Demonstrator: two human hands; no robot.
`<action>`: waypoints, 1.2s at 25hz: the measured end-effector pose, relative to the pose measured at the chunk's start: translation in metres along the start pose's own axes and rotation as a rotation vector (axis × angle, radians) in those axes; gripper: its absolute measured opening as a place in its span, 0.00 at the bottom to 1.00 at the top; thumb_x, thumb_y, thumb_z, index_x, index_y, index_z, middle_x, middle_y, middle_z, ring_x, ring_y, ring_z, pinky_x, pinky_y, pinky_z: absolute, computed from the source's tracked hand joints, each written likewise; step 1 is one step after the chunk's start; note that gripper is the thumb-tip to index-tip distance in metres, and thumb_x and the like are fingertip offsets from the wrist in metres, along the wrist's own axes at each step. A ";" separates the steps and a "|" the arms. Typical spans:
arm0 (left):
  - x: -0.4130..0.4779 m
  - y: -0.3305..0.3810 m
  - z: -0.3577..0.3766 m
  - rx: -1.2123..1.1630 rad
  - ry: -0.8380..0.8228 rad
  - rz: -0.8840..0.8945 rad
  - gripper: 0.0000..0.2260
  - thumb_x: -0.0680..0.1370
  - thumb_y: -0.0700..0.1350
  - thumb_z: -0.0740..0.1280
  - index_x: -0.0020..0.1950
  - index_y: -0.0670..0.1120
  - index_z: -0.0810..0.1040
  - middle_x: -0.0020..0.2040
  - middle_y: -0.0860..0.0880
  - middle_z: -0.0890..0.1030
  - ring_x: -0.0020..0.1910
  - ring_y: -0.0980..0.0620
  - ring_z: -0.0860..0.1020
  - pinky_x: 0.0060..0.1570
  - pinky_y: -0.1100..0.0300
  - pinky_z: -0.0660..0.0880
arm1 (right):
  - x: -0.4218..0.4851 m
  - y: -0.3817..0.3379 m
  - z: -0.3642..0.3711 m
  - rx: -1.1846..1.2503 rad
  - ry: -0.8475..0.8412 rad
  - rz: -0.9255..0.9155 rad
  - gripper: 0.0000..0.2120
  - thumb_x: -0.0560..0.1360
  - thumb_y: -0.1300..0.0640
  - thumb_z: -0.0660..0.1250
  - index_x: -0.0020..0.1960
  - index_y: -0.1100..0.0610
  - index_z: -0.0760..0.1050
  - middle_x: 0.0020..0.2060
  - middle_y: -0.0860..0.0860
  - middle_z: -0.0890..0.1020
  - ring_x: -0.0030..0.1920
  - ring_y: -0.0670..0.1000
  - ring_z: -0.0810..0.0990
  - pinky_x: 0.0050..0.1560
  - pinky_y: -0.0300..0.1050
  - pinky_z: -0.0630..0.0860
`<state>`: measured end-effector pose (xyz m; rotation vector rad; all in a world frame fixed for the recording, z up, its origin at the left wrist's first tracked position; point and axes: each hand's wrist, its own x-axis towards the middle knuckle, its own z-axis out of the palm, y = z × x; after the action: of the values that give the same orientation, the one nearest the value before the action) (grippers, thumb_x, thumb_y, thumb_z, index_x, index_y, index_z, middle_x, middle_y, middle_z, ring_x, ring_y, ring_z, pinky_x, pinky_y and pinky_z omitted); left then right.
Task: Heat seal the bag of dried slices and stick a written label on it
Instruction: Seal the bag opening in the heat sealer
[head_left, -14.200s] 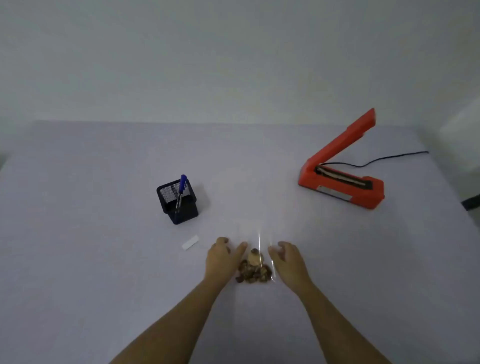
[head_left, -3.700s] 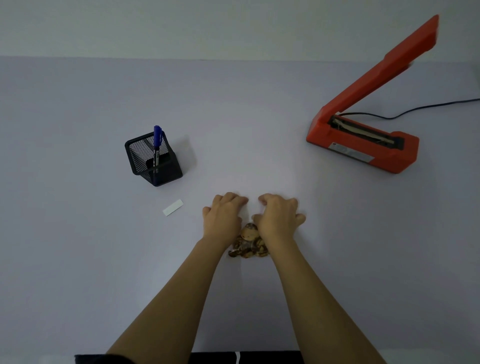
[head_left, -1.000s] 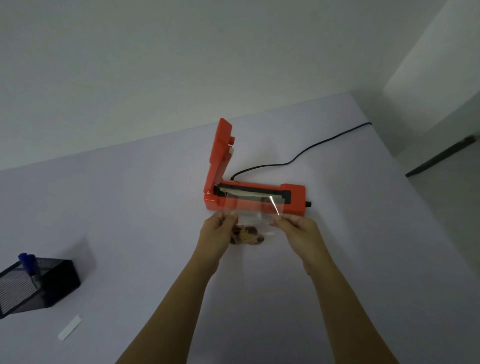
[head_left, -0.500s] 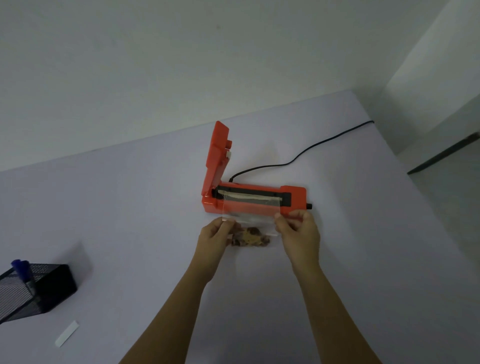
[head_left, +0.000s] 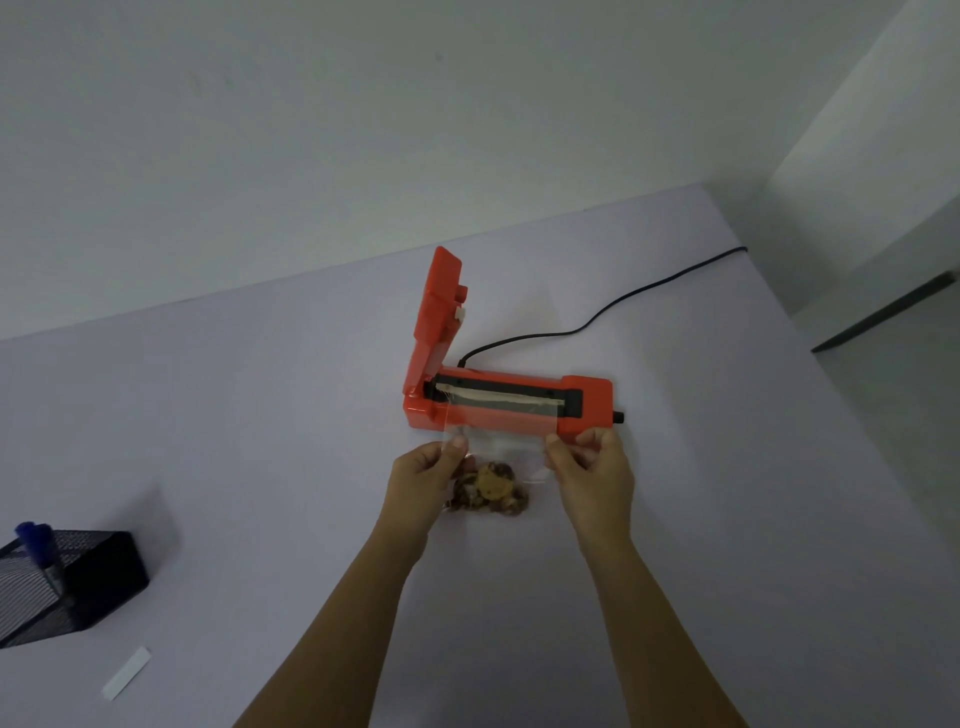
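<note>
Left hand (head_left: 423, 470) pinched shut on the left side edge of the clear bag (head_left: 501, 439), thumb on top, fingers underneath; right hand (head_left: 592, 470) pinched the same way on the right side edge; held so, presumably, to keep the film taut and flat between the two grips and free of wrinkles at the mouth; open end of the bag laid far-side across the pale sealing strip (head_left: 498, 400) of the orange heat sealer (head_left: 511, 410), near end resting on the table with the dried slices (head_left: 491, 491) bunched low between the wrists, well clear of the strip, likely so that no crumb ended up in the weld; sealer arm (head_left: 439, 312) stood raised at the left-hand hinge, not yet pressed down, hence the seal judged not yet made; black cord (head_left: 597, 317) ran off to the far right across the lilac table (head_left: 260, 415); further out, at the near left, black mesh pen holder (head_left: 67, 587) with a blue pen (head_left: 34, 540) in it, and just nearer, a small white label (head_left: 126, 672) lying flat and untouched, both apparently kept for the writing and sticking step; next move judged to need one hand freed for the arm without letting the film slip or crease on the strip.
</note>
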<state>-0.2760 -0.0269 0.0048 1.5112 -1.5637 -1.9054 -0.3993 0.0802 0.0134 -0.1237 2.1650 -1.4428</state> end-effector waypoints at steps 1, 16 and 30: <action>0.000 -0.001 0.000 -0.004 -0.001 -0.003 0.15 0.77 0.52 0.64 0.42 0.43 0.82 0.41 0.46 0.84 0.44 0.50 0.82 0.41 0.61 0.75 | 0.000 0.000 -0.001 -0.004 -0.011 -0.003 0.09 0.73 0.56 0.69 0.45 0.57 0.70 0.37 0.51 0.83 0.38 0.48 0.81 0.35 0.31 0.73; 0.004 -0.004 0.007 0.014 0.033 -0.007 0.15 0.77 0.51 0.64 0.44 0.40 0.82 0.42 0.44 0.84 0.44 0.48 0.81 0.42 0.58 0.78 | 0.006 -0.006 -0.010 -0.233 0.004 -0.123 0.08 0.74 0.54 0.68 0.42 0.55 0.69 0.36 0.49 0.80 0.36 0.45 0.79 0.35 0.30 0.68; 0.007 0.004 0.010 0.012 0.072 -0.031 0.14 0.78 0.49 0.64 0.42 0.41 0.82 0.39 0.47 0.84 0.41 0.51 0.81 0.41 0.61 0.77 | -0.023 -0.164 0.003 -0.401 -0.145 -1.342 0.16 0.78 0.60 0.58 0.65 0.59 0.71 0.66 0.56 0.73 0.69 0.53 0.67 0.70 0.55 0.61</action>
<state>-0.2887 -0.0276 0.0030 1.5999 -1.5326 -1.8394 -0.4124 0.0162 0.1655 -2.0360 2.2007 -1.3936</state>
